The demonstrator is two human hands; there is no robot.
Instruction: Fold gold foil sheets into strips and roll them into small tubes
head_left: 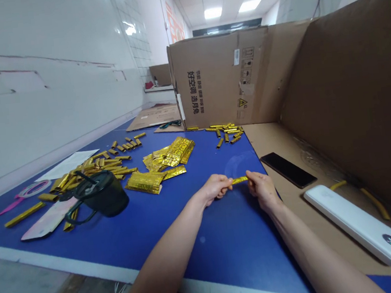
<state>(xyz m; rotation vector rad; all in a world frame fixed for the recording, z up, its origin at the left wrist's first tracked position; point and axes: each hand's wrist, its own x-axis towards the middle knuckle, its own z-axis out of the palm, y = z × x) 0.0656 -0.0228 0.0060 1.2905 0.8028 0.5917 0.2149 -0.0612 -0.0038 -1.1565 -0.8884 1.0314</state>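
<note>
Between my two hands, just above the blue table (pixel 208 229), a narrow strip of gold foil paper (pixel 239 180) is stretched sideways. My left hand (pixel 217 188) pinches its left end, and my right hand (pixel 261 187) pinches the right end. Beyond them lies a pile of flat gold foil sheets (pixel 179 151), with a thicker stack (pixel 144 182) nearer to me. Several folded gold pieces (pixel 227 131) rest by the cardboard box at the back. Many more gold rolls (pixel 92 167) are heaped on the left.
A dark mug (pixel 107 196) with a straw stands at the left, beside a pink-white phone (pixel 50 218) and a tape roll (pixel 36 188). On the right, a black phone (pixel 288 169) and a white power bank (pixel 359 224) lie on cardboard. A tall cardboard box (pixel 216 83) walls the back.
</note>
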